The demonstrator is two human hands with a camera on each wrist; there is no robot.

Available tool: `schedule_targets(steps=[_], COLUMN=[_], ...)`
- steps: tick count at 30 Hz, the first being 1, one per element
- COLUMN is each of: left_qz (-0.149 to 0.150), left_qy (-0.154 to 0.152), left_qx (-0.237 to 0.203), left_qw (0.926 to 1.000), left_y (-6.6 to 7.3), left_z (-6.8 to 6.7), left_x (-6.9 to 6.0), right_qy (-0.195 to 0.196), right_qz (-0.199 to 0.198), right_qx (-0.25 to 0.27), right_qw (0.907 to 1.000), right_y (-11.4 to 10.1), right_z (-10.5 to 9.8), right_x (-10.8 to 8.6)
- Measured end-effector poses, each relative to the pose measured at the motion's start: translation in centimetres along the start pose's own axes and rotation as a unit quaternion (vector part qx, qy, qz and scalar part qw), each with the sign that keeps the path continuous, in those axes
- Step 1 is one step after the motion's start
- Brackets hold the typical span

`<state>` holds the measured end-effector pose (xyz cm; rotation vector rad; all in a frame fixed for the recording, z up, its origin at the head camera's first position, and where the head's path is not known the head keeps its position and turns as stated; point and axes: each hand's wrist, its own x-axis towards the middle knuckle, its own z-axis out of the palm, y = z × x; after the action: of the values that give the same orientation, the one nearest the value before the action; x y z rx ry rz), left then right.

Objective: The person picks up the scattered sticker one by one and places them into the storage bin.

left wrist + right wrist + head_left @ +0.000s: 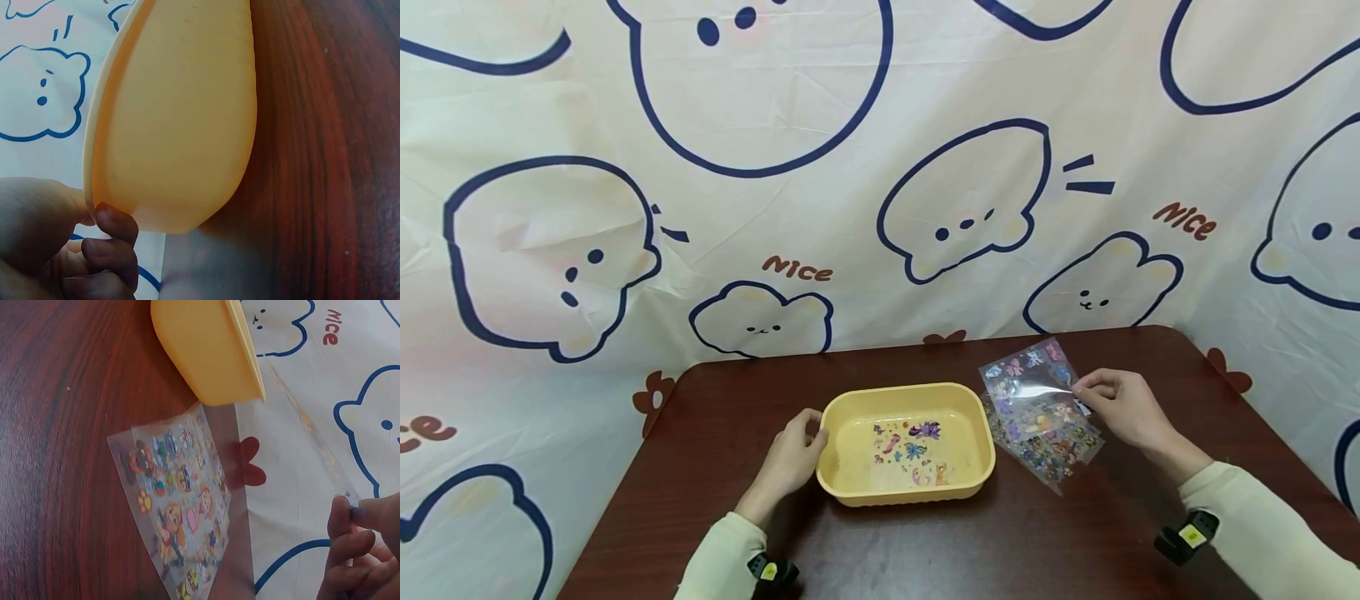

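A yellow tray (906,496) stands on the brown table with colourful stickers (913,450) inside. My left hand (790,454) pinches its left rim; in the left wrist view the thumb and index finger of that hand (94,244) meet at the tray's rim (90,150). My right hand (1123,408) pinches the edge of a clear sticker sheet (1030,387), seen nearly edge-on in the right wrist view (312,434) with the hand (359,544) at its end. Below that sheet, more clear sticker sheets (181,506) lie on the table, right of the tray.
The dark brown table (700,483) reaches back to a pale cloth (850,208) printed with blue bear outlines. Its back edge runs just behind the tray and the sheets. Each wrist wears a small black device, one left (771,571) and one right (1187,536).
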<state>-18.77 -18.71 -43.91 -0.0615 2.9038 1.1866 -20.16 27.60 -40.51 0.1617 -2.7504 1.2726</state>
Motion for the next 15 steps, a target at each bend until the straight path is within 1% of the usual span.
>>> schedule_targets(steps=[8,15], left_qz=[0.0,-0.002], left_qy=[0.001,-0.002], left_qx=[0.0,-0.004], left_qw=[1.0,1.0], left_y=[0.1,0.1], left_z=[0.0,-0.1], left_x=[0.0,0.0], right_qy=[-0.013,-0.018], right_qz=[0.002,-0.01], right_qx=[0.026,0.047], right_qw=[0.9996,0.9987], right_y=[-0.5,-0.9], right_z=[0.9,1.9], right_x=[-0.3,-0.6])
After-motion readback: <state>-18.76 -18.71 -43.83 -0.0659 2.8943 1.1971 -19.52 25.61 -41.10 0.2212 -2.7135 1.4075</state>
